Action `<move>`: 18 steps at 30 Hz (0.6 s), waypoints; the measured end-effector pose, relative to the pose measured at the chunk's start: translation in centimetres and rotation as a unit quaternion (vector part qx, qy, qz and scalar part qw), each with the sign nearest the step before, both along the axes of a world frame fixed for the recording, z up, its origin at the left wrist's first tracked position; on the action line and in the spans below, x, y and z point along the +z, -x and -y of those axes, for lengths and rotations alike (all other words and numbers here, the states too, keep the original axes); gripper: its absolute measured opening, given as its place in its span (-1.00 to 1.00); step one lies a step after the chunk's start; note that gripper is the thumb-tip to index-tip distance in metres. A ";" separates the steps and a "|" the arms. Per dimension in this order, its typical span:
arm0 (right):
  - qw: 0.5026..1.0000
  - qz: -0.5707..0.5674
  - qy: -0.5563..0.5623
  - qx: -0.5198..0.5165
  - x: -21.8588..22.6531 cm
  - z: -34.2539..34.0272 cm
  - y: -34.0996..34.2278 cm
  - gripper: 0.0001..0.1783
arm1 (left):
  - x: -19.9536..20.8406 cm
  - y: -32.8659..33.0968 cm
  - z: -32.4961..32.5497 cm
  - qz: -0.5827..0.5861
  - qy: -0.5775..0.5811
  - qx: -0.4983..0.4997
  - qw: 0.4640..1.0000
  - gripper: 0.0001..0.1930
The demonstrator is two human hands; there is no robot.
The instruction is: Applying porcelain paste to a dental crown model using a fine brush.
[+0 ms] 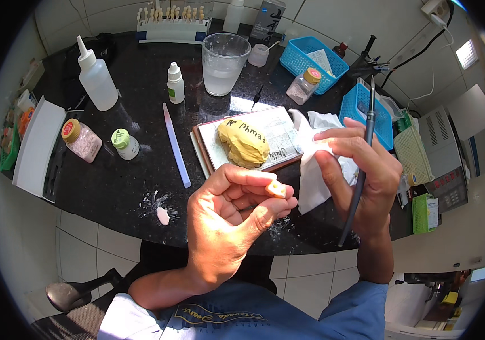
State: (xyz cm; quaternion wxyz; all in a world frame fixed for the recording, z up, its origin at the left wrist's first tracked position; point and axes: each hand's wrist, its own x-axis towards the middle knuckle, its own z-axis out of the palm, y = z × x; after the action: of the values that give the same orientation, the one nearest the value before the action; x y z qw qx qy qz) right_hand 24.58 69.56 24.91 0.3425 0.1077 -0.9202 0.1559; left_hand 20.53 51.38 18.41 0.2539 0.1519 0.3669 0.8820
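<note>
My left hand [231,212] pinches a small orange-and-pale, tooth-like dental piece [276,189] between thumb and fingertips, above the front of the dark counter. My right hand [364,170] holds a slim brush [363,181], its dark handle slanting down and its tip pointing up and away. The right thumb and forefinger reach over a crumpled white tissue [314,190]; whether they grip it is hard to see. Just beyond my left hand, a yellow plaster cast [243,143] with handwriting rests on a paper-topped notebook [282,133].
A blue spatula [176,144] lies left of the notebook. Pink powder [163,216] sits nearer. Around stand lidded jars [81,140], a nozzle bottle [98,79], a dropper bottle [175,83], a glass of cloudy liquid [224,65], a tooth shade guide [173,25] and blue baskets [316,62].
</note>
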 end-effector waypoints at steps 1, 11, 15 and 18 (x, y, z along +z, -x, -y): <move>1.000 -0.003 0.006 0.014 -0.2 0.4 -0.1 -0.88 | 0.0 0.0 -0.1 -0.007 0.035 0.002 0.999 -0.75; 0.974 0.041 0.162 0.150 -0.8 1.1 -1.0 -0.84 | -0.1 -0.3 -0.4 -0.033 0.025 -0.004 0.999 -0.74; 0.929 0.131 0.307 0.156 -1.4 0.6 -1.2 -0.84 | -0.6 -0.3 -0.5 -0.047 0.013 0.013 0.999 -0.74; 0.887 0.188 0.396 0.147 -1.5 0.4 -1.0 -0.80 | -0.7 -0.4 -0.4 -0.062 0.017 0.014 0.998 -0.74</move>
State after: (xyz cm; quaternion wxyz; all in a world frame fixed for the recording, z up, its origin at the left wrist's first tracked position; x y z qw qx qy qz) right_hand 25.63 69.12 23.40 0.1500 0.0662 -0.8029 0.5732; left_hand 20.89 51.83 17.67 0.2211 0.1971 0.3991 0.8677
